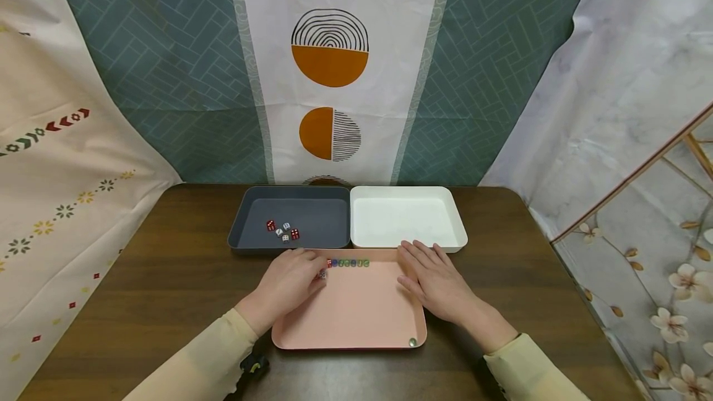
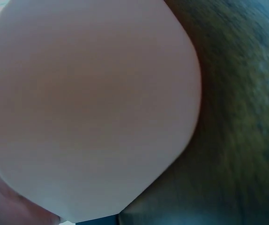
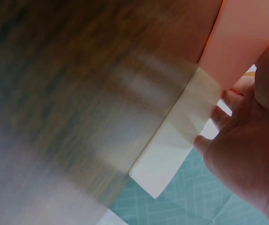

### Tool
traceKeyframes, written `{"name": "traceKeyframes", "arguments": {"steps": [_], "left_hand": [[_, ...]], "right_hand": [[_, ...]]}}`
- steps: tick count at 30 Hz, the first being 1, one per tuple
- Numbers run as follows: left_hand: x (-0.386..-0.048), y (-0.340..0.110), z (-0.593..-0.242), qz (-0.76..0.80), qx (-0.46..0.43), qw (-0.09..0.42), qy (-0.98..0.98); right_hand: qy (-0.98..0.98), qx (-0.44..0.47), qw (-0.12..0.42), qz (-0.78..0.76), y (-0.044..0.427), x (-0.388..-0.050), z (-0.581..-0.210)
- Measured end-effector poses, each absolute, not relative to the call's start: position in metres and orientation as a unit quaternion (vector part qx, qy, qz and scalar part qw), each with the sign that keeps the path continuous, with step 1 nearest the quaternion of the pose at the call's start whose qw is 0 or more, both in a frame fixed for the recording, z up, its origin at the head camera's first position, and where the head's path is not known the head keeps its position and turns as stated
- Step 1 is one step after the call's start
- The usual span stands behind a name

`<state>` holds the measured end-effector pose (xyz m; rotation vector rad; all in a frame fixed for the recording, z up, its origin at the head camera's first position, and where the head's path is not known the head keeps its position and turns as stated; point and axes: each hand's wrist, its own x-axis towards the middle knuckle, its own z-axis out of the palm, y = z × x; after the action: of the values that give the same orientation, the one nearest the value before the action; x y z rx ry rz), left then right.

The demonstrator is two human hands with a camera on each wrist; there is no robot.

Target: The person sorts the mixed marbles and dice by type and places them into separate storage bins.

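Note:
My left hand [image 1: 294,278] is over the left rim of a pink tray [image 1: 356,314], fingers curled. A whitish die [image 1: 322,274] shows between its thumb and fingers. Beside the fingertips a red die [image 1: 329,263] stands at the left end of a row of small blue and green pieces [image 1: 347,263] along the tray's far side. With fingers extended, my right hand [image 1: 437,282] rests at the tray's right rim, its fingertips near the white tray [image 3: 172,140]. In the left wrist view the pink tray [image 2: 92,108] hides most of the hand.
A dark grey tray [image 1: 323,215] behind holds several red and white dice [image 1: 286,231]. Next to it stands the white tray with nothing visible inside. One small round greenish piece [image 1: 413,342] lies in the pink tray's near right corner. Patterned cloth [image 1: 473,79] hangs behind the wooden table [image 1: 184,265].

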<state>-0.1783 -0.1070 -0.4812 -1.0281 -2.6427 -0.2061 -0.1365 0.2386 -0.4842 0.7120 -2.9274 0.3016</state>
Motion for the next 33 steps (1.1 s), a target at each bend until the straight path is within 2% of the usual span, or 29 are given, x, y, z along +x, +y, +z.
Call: {"name": "traceKeyframes", "arguments": {"steps": [10,24,33], "left_hand": [[-0.179,-0.108,-0.48,-0.057,-0.349,0.127,-0.927],[-0.194,-0.119,-0.454,-0.085,-0.35,0.209,-0.909],[-0.209,-0.119,-0.447,-0.091,-0.321,0.205,-0.92]], "right_hand": [[-0.965,0.235,0.055,0.1,0.239,-0.137,-0.484],[-0.965,0.234,0.053,0.106,0.239,-0.136,-0.482],[-0.965,0.234,0.05,0.107,0.238,-0.136,-0.482]]}}
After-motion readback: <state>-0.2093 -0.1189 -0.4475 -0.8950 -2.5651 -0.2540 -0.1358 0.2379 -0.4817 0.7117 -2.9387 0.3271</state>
